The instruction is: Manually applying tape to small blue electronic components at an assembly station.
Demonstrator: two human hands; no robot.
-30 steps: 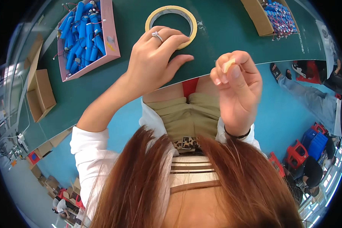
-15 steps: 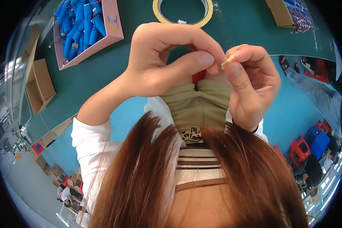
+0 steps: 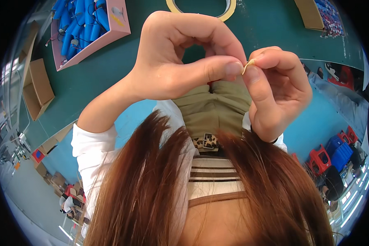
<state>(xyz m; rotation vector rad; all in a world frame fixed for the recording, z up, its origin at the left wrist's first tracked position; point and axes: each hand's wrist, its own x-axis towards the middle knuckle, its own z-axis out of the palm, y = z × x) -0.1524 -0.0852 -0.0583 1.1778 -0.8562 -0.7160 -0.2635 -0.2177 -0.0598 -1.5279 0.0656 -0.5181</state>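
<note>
Your left hand [image 3: 180, 61] and right hand [image 3: 274, 90] meet at centre frame, raised close to the camera above the green desk [image 3: 266, 28]. Between them sits a small beige piece of tape [image 3: 248, 65]: your right grip pinches it between thumb and forefinger, and your left thumb tip presses against its left edge, so both grips are clenched on it. The tape roll [image 3: 201, 10] lies on the desk at top centre, behind your left hand. A pink tray of blue cylinders [image 3: 90, 24] sits upper left.

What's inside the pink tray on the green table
The pink tray holds blue cylinders with thin wires, piled together. Its far end runs out of the picture, and whatever lies beneath the pile is covered.
</note>
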